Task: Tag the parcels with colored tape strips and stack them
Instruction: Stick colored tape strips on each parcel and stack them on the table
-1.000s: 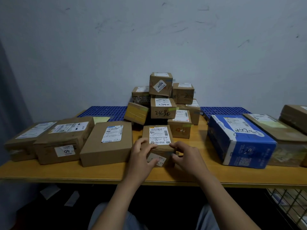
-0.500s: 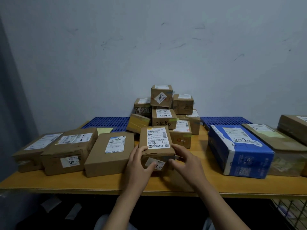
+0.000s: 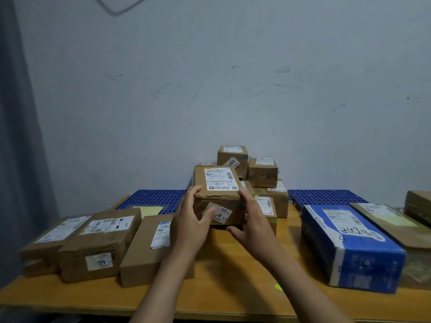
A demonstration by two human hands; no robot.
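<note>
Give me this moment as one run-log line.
phase: stacking | left hand: on small parcel | right hand: on same parcel | parcel: lifted off table | stack: behind

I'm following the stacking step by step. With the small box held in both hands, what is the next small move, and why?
Probably carry the box forward and set it on the pile at the back. Both hands, left and right, hold it clear of the table, in front of the pile.

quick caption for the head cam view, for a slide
Both hands, left and right, hold a small labelled parcel above the wooden table, stacked boxes behind.
</note>
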